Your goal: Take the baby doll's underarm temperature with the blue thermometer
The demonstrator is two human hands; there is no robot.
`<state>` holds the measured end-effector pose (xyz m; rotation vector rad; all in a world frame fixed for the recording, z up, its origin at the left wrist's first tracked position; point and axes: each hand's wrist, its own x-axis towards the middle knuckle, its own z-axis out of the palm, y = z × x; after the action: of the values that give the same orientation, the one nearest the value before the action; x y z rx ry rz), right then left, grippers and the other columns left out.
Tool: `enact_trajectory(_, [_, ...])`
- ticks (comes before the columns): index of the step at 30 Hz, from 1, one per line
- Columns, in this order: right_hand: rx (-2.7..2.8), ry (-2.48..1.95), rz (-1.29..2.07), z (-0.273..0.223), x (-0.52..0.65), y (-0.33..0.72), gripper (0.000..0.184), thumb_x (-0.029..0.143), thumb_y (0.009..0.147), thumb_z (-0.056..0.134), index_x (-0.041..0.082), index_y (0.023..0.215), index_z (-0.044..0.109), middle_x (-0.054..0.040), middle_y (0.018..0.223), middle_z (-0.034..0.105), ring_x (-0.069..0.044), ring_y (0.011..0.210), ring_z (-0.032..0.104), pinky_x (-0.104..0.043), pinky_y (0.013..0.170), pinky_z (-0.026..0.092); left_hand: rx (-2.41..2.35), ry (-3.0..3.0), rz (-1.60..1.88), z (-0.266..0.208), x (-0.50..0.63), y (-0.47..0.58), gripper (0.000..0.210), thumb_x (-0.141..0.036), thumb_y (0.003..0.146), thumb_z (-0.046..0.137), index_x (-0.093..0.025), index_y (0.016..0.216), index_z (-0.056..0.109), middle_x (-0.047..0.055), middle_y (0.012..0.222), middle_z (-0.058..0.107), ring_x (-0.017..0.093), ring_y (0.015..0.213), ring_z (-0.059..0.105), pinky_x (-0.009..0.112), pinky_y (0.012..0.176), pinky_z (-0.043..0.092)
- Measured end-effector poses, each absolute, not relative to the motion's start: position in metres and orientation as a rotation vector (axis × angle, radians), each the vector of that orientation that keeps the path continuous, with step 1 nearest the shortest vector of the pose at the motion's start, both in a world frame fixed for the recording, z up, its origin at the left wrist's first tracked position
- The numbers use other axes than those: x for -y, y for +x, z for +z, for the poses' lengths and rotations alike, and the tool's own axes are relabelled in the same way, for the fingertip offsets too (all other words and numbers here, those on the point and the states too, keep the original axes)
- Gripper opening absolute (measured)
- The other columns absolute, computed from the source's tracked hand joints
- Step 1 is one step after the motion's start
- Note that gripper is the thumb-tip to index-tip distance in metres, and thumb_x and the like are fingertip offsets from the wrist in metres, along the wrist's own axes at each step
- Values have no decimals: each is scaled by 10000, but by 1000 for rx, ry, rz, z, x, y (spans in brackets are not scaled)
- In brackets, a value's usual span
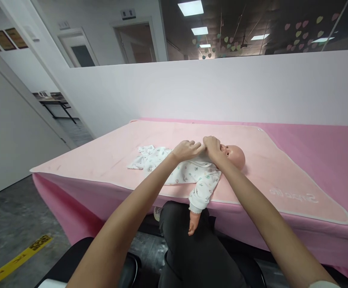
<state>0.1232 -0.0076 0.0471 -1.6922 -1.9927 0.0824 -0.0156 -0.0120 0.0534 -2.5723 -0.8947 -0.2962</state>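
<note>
The doll (236,157) lies on the mat (117,156); its suit (189,173) looks soft and light, best taken by the edges. Left hand (188,150) and right hand (212,147) curl above its chest; whether they pinch cloth, I can't tell.

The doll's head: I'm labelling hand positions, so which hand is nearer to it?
Right: the right hand is just beside the doll's head, at the chin end; the left hand is farther off, over the white printed clothing.

A doll (181,172) lies on a mat (267,168) at the tabletop's (321,152) near edge, head (237,157) toward the right side, one arm (203,194) over the edge; a wall (222,90) stands behind.
</note>
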Motion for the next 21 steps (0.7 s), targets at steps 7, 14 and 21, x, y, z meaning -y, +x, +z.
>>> enact_trajectory(7, [2353, -1692, -249, 57, 33, 136, 224, 60, 761, 415, 142, 770, 623, -125, 844, 631, -221, 824, 554, -328, 726, 349, 995, -2516, -374, 43, 14, -42, 377, -153, 889, 266, -237, 1150, 525, 109, 950, 584, 168, 787, 530, 275, 630, 388])
enact_trajectory(14, [2466, -1474, -556, 31, 60, 165, 262, 92, 805, 396, 160, 844, 646, -114, 928, 622, -239, 949, 513, -382, 877, 299, 1564, -2369, -87, 82, 28, -80, 354, -17, 684, 458, -203, 907, 661, 85, 916, 644, 220, 888, 562, 281, 656, 427])
enact_trajectory(21, [2028, -1365, -233, 19, 67, 201, 338, 297, 827, 442, 178, 1109, 588, -104, 1180, 577, -241, 1102, 494, -388, 924, 374, 1644, -3075, 2, 92, 3, -58, 408, -90, 608, 552, -266, 958, 667, -3, 818, 683, 179, 799, 611, 256, 718, 458])
